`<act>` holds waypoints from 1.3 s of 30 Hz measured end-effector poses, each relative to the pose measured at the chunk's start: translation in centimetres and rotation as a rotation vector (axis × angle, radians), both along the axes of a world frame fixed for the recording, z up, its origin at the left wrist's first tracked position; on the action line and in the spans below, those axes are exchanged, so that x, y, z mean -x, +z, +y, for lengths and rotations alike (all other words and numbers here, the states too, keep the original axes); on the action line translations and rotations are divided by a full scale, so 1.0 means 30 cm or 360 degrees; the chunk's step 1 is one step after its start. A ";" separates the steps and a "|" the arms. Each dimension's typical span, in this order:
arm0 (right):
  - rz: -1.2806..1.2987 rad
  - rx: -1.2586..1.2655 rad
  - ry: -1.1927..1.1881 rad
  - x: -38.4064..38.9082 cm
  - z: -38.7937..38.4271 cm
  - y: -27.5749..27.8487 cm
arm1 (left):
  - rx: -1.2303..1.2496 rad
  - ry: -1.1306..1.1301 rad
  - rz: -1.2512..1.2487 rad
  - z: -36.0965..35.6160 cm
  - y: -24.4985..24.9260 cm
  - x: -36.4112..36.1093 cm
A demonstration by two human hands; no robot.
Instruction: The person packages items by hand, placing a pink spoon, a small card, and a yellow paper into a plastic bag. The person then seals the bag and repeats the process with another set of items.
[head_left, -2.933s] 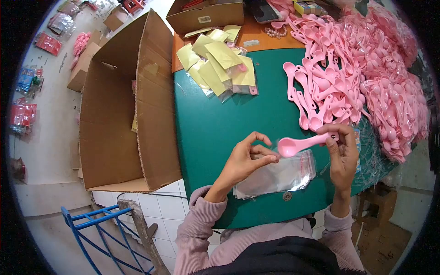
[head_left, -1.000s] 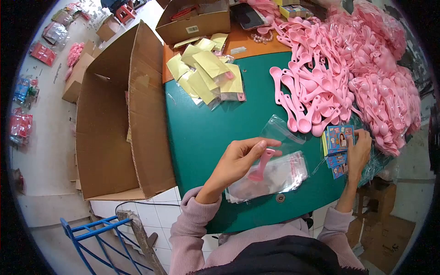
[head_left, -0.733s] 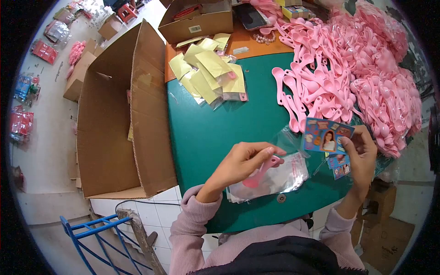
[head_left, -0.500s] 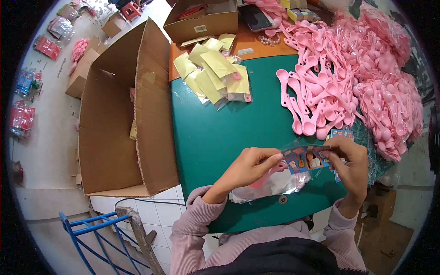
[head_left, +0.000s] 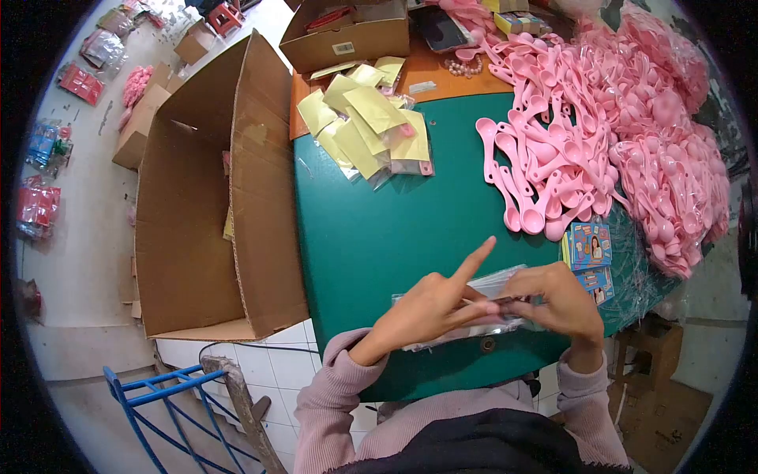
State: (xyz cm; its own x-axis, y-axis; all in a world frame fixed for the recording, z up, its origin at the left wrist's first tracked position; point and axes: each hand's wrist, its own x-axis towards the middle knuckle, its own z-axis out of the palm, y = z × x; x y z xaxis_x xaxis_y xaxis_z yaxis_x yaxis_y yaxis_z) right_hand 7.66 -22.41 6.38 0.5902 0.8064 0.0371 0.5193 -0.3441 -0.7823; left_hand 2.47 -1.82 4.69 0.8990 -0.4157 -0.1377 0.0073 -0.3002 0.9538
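Observation:
My left hand (head_left: 430,310) and my right hand (head_left: 562,299) meet above a stack of clear plastic bags (head_left: 505,278) near the table's front edge. Between their fingertips is a small printed card (head_left: 512,299), seen almost edge-on and largely covered by the fingers. The left thumb pinches low while its index finger points up and away. My right fingers are bent round the card's other end. Just beyond the right hand lies a pile of blue printed cards (head_left: 591,245). Whether a pink spoon is still under the left hand is hidden.
A large heap of pink measuring spoons (head_left: 545,158) covers the right side of the green table (head_left: 379,253). Filled packets with yellow cards (head_left: 371,114) lie at the back left. A tall open carton (head_left: 268,205) stands left, with a smaller box (head_left: 347,35) behind.
The card was spread flat between both hands; now it is edge-on and lower. My right hand has moved left and down, uncovering the card pile. The pink spoon by my left hand is out of sight.

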 end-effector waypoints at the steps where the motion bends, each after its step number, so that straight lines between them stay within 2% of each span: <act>1: 0.0181 -0.0023 -0.0181 -0.001 -0.003 0.005 | 0.0006 -0.0041 0.0011 0.028 -0.002 0.001; 2: 0.0361 -0.0046 -0.0363 -0.001 -0.007 0.007 | 0.0012 -0.0081 0.0021 0.052 -0.008 0.000; 3: 0.0362 -0.0049 -0.0366 0.000 -0.019 -0.008 | 0.0009 -0.0085 0.0022 0.073 -0.028 -0.004; 5: 0.0977 -0.0365 -0.0800 0.005 -0.044 -0.048 | 0.0729 0.0147 0.0229 0.106 -0.075 -0.008; 7: 0.0932 -0.0444 -0.0772 0.020 -0.022 -0.050 | 0.0754 0.0302 0.0318 0.105 -0.085 -0.006; 9: 0.1218 -0.0717 -0.0794 0.035 -0.001 -0.056 | 0.0882 0.0492 0.0431 0.088 -0.075 -0.010; 10: 0.1217 -0.0718 -0.0798 0.035 0.000 -0.041 | 0.0881 0.0488 0.0432 0.088 -0.073 -0.010; 12: 0.1132 -0.0268 -0.0926 0.035 -0.006 0.001 | 0.0848 0.0418 0.0447 0.087 -0.072 -0.011; 16: 0.0908 -0.0339 -0.0878 0.039 -0.015 -0.061 | 0.0818 0.0397 0.0500 0.076 -0.075 0.000; 18: 0.0810 -0.0382 -0.0857 0.041 -0.009 -0.061 | 0.0685 0.0277 0.0410 0.072 -0.097 0.002; 22: 0.1015 -0.0521 -0.0817 0.035 0.005 -0.038 | 0.0681 0.0351 0.0339 0.081 -0.128 0.004; 24: 0.0825 -0.0259 -0.0791 0.031 0.001 -0.022 | 0.0574 0.0315 0.0299 0.087 -0.132 0.004; 25: 0.0825 -0.0259 -0.0792 0.034 0.005 -0.032 | 0.0575 0.0314 0.0299 0.076 -0.127 0.005; 27: 0.0446 -0.0353 -0.1066 0.046 0.026 -0.057 | 0.0374 0.0763 -0.0028 0.036 -0.115 0.016; 28: 0.0446 -0.0350 -0.1072 0.047 0.044 -0.049 | 0.0377 0.0758 -0.0024 0.028 -0.124 0.028; 30: -0.0110 -0.0302 -0.1009 0.038 0.086 -0.025 | 0.0350 0.0908 0.0046 0.018 -0.143 0.052; 31: -0.0112 -0.0303 -0.1009 0.038 0.089 -0.034 | 0.0350 0.0907 0.0043 0.011 -0.140 0.066; 33: -0.0236 -0.0147 -0.0317 0.051 0.096 -0.062 | 0.1171 0.0742 0.0843 -0.005 -0.117 0.097; 34: 0.0010 -0.0083 -0.0113 0.065 0.091 -0.058 | 0.1190 0.0711 0.0832 -0.009 -0.119 0.113; 38: -0.0127 -0.0031 -0.0068 0.092 0.112 -0.095 | 0.0994 0.0681 0.0757 0.002 -0.139 0.140; 39: -0.0149 0.0006 -0.0158 0.097 0.128 -0.099 | 0.0918 0.0683 0.0719 0.007 -0.147 0.137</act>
